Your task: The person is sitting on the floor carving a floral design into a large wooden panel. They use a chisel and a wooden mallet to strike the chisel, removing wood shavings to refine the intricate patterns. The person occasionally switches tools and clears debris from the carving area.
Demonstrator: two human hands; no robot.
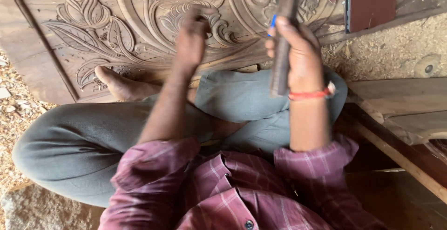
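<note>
While the person sits cross-legged in a plaid shirt (233,197) and grey trousers (93,137), both forearms rise over the lap. The right hand (298,53), with a red thread band (309,93) at the wrist, is wrapped around a long wooden stick (281,39); its fingers are curled tight on the shaft, with something small and blue (272,24) tucked under them. The stick stands nearly upright in view, its long axis running from the lap up and away toward the carved panel (139,20). The left hand (191,37) is blurred, fingers bunched together over the floral relief; whether it pinches anything I cannot tell. Beyond, a dark flat slab (372,5) lies among sawdust (396,48).
</note>
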